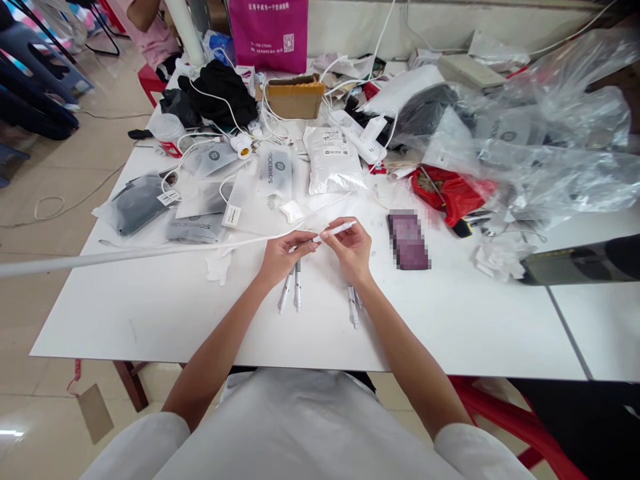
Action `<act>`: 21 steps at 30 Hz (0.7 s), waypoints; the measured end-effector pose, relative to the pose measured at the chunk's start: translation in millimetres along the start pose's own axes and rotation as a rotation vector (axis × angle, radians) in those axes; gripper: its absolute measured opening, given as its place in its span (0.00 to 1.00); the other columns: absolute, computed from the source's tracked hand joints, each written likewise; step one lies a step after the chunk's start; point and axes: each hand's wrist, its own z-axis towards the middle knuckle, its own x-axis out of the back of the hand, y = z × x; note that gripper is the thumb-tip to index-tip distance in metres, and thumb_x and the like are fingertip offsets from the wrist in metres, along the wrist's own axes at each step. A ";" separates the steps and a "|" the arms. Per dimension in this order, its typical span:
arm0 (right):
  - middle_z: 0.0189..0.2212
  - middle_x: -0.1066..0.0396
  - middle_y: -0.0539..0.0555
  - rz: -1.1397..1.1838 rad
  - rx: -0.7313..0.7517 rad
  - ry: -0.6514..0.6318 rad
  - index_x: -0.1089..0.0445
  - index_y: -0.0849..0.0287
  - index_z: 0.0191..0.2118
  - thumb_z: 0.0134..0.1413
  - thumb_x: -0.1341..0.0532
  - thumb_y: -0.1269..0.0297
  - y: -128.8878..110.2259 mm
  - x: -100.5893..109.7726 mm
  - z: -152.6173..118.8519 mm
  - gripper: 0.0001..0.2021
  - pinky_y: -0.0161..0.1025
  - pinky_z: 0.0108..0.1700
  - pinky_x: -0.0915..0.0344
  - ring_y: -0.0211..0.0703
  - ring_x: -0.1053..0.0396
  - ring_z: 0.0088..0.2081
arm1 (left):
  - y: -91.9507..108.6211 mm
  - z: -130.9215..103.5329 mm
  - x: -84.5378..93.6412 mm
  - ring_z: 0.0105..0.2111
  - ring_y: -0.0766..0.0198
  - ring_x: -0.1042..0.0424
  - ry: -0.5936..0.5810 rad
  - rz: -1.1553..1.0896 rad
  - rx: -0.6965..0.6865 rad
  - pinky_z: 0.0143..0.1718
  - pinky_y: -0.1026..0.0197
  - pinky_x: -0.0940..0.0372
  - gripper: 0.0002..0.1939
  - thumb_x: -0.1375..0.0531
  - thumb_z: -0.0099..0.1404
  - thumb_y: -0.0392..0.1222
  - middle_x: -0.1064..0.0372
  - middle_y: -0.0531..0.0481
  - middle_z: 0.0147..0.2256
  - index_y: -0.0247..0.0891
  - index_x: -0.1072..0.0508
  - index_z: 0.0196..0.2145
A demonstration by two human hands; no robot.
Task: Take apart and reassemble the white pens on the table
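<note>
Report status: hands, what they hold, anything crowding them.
Left hand and right hand both grip a white pen above the table. More pens beneath the hands. Blurred phone right, apart.

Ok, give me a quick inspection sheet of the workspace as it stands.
Surface: white table, near part bare.
Job's things: white pen held between both hands; more pens lying under the wrists.
Clutter: plastic pouches, cardboard box, red bag, clear plastic sheeting.
Grippers: left hand and right hand both pinch the pen.
Cables: white cables looped at the far side.
Surroundings: tiled floor, another person's pink sleeve.
</note>
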 end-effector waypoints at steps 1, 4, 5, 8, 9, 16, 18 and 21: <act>0.41 0.20 0.50 0.006 0.001 -0.017 0.24 0.48 0.48 0.54 0.22 0.50 -0.9 0.3 0.2 0.20 0.45 0.51 0.21 0.45 0.20 0.44 | 0.2 -0.1 -0.1 0.38 0.57 0.19 -0.003 -0.004 0.000 0.48 0.52 0.24 0.17 0.24 0.60 0.52 0.16 0.46 0.38 0.40 0.13 0.43; 0.49 0.19 0.53 0.045 -0.026 -0.102 0.28 0.46 0.59 0.59 0.26 0.46 -3.9 0.4 0.4 0.26 0.52 0.60 0.24 0.49 0.21 0.54 | 0.6 -0.1 0.3 0.36 0.58 0.19 -0.011 -0.032 0.006 0.48 0.51 0.23 0.18 0.26 0.64 0.55 0.16 0.45 0.38 0.39 0.14 0.44; 0.47 0.18 0.54 0.048 -0.036 -0.104 0.28 0.47 0.57 0.60 0.26 0.46 -4.2 0.1 0.4 0.24 0.52 0.60 0.23 0.50 0.20 0.53 | 0.5 0.1 0.6 0.36 0.58 0.19 -0.010 -0.040 0.011 0.48 0.51 0.23 0.18 0.26 0.64 0.55 0.16 0.44 0.38 0.39 0.14 0.44; 0.37 0.20 0.50 0.029 -0.032 -0.012 0.27 0.50 0.41 0.54 0.23 0.49 -3.1 -1.0 0.4 0.18 0.48 0.51 0.21 0.48 0.19 0.43 | -1.4 0.4 0.8 0.39 0.56 0.18 -0.001 -0.044 0.028 0.50 0.50 0.23 0.19 0.23 0.59 0.53 0.16 0.45 0.39 0.39 0.14 0.43; 0.34 0.22 0.49 0.024 -0.022 0.021 0.28 0.51 0.38 0.53 0.22 0.49 -2.5 -1.3 0.4 0.18 0.46 0.48 0.21 0.46 0.19 0.40 | -2.2 0.4 0.4 0.41 0.54 0.17 0.004 -0.037 0.031 0.50 0.50 0.23 0.19 0.22 0.58 0.52 0.16 0.46 0.39 0.40 0.14 0.42; 0.41 0.17 0.52 0.057 -0.050 -0.063 0.25 0.49 0.48 0.62 0.28 0.48 -3.6 -1.9 -0.1 0.16 0.50 0.52 0.22 0.47 0.18 0.44 | -2.7 1.1 1.0 0.41 0.57 0.19 0.009 0.038 0.008 0.48 0.53 0.24 0.21 0.24 0.61 0.56 0.16 0.44 0.42 0.38 0.15 0.44; 0.39 0.16 0.52 0.058 -0.058 -0.019 0.26 0.50 0.45 0.61 0.27 0.48 -3.1 -2.0 0.1 0.15 0.51 0.53 0.22 0.48 0.17 0.44 | -2.1 1.9 3.9 0.37 0.59 0.20 0.002 0.074 0.031 0.45 0.55 0.24 0.22 0.28 0.66 0.60 0.17 0.44 0.39 0.38 0.15 0.44; 0.38 0.15 0.52 0.054 -0.059 0.047 0.26 0.51 0.43 0.60 0.27 0.49 -1.4 -2.4 1.0 0.15 0.51 0.54 0.22 0.49 0.16 0.44 | -2.3 3.0 7.5 0.32 0.61 0.23 0.015 0.104 0.054 0.39 0.57 0.27 0.22 0.30 0.67 0.61 0.19 0.45 0.33 0.38 0.15 0.39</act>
